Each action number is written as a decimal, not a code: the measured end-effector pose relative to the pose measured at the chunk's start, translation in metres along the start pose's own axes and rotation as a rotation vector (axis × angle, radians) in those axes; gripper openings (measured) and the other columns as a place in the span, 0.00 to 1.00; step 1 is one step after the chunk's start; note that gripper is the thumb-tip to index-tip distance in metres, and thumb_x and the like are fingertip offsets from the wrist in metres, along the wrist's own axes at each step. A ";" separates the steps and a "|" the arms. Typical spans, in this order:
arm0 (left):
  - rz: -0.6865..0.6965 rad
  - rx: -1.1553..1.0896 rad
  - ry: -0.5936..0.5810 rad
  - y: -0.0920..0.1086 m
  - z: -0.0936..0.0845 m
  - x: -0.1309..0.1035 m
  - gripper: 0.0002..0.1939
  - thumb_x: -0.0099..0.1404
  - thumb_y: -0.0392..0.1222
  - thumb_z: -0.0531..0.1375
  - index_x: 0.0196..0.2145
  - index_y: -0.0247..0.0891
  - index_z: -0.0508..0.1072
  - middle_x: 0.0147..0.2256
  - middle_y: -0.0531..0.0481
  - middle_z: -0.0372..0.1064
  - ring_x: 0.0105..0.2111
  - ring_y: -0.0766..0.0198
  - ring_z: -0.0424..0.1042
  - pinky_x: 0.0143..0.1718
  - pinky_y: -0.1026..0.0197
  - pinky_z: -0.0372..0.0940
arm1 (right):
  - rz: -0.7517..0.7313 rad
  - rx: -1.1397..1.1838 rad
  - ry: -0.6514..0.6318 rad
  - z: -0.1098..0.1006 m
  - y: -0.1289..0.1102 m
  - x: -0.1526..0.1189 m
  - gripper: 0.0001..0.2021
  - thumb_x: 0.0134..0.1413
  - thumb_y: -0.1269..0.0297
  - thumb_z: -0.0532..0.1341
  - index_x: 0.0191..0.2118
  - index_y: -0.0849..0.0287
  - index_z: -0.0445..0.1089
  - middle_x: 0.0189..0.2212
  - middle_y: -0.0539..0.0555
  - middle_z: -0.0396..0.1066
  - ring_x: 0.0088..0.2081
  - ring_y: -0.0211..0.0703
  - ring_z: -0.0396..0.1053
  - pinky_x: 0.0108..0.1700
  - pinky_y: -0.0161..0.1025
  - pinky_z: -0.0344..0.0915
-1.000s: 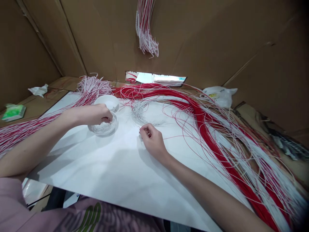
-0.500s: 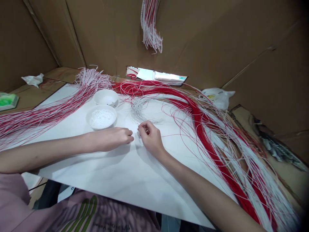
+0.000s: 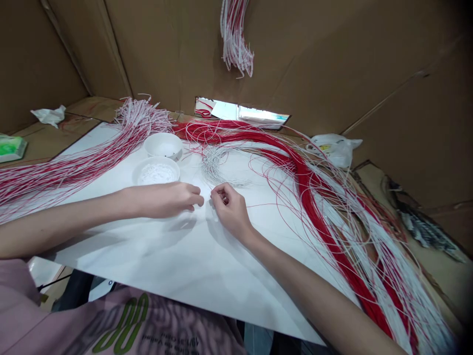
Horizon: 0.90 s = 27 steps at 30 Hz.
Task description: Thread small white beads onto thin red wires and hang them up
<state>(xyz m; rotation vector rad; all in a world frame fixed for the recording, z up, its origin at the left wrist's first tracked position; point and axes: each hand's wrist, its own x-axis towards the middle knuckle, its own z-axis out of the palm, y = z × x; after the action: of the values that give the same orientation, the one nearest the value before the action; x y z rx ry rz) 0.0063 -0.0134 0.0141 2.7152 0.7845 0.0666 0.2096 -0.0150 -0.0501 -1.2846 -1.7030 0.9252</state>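
Note:
My right hand (image 3: 231, 207) is closed in a pinch above the white board. A thin red cord (image 3: 260, 205) runs out from behind it to the right, and its end seems to be in the fingertips. Just left of it, my left hand (image 3: 181, 199) has its fingers curled together; anything in them is too small to make out. Beyond my left hand stands a bowl of white bits (image 3: 158, 173), partly covered by the hand and forearm. A second white bowl (image 3: 163, 146) stands behind it. A curved bundle of thin pale wires (image 3: 212, 165) lies past my right hand.
Long red and white cords (image 3: 306, 192) sweep across the board's back and right side. A white-tipped cord bundle (image 3: 121, 130) lies at left, and another (image 3: 237, 49) hangs on the cardboard wall. A plastic bag (image 3: 338, 149) and crumpled tissue (image 3: 50, 116) sit farther back.
My left hand has moved slightly up and away from me, now covering the near bowl's lower edge. My right hand stays almost in place, still pinching. The view has shifted slightly.

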 end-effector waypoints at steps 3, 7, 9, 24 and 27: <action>-0.082 -0.011 0.058 -0.002 -0.027 -0.007 0.12 0.70 0.34 0.50 0.42 0.36 0.73 0.38 0.45 0.70 0.35 0.62 0.70 0.35 0.62 0.59 | -0.001 0.013 -0.006 0.000 0.000 0.000 0.06 0.56 0.62 0.56 0.31 0.56 0.66 0.26 0.49 0.68 0.26 0.38 0.63 0.31 0.35 0.59; -0.214 0.063 0.152 -0.017 -0.057 -0.018 0.10 0.68 0.37 0.53 0.39 0.37 0.75 0.36 0.47 0.71 0.34 0.62 0.70 0.37 0.62 0.58 | 0.003 0.018 -0.010 0.000 -0.001 0.000 0.06 0.55 0.63 0.56 0.30 0.56 0.66 0.25 0.48 0.67 0.27 0.38 0.63 0.31 0.35 0.59; -0.310 0.074 0.044 -0.026 -0.064 -0.022 0.06 0.65 0.36 0.57 0.36 0.36 0.75 0.32 0.50 0.70 0.30 0.65 0.67 0.32 0.65 0.57 | 0.008 0.014 -0.012 -0.001 -0.001 0.000 0.06 0.55 0.63 0.56 0.30 0.56 0.66 0.25 0.48 0.67 0.26 0.38 0.62 0.31 0.35 0.59; -0.416 -0.038 -0.272 -0.065 -0.054 -0.018 0.08 0.62 0.33 0.57 0.27 0.34 0.75 0.23 0.52 0.67 0.22 0.69 0.61 0.24 0.68 0.52 | 0.007 0.019 -0.020 -0.001 -0.001 -0.001 0.05 0.55 0.65 0.57 0.30 0.57 0.66 0.24 0.47 0.65 0.26 0.36 0.60 0.30 0.34 0.58; -0.358 0.001 -0.221 -0.068 -0.055 -0.017 0.09 0.62 0.33 0.57 0.28 0.35 0.76 0.24 0.51 0.69 0.23 0.68 0.64 0.24 0.66 0.52 | 0.003 0.020 -0.016 -0.001 -0.001 -0.001 0.05 0.55 0.65 0.57 0.30 0.57 0.66 0.24 0.47 0.65 0.25 0.36 0.60 0.30 0.34 0.58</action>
<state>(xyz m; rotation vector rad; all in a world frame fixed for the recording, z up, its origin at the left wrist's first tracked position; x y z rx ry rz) -0.0504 0.0477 0.0460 2.4819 1.1804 -0.3082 0.2105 -0.0156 -0.0490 -1.2703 -1.7005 0.9548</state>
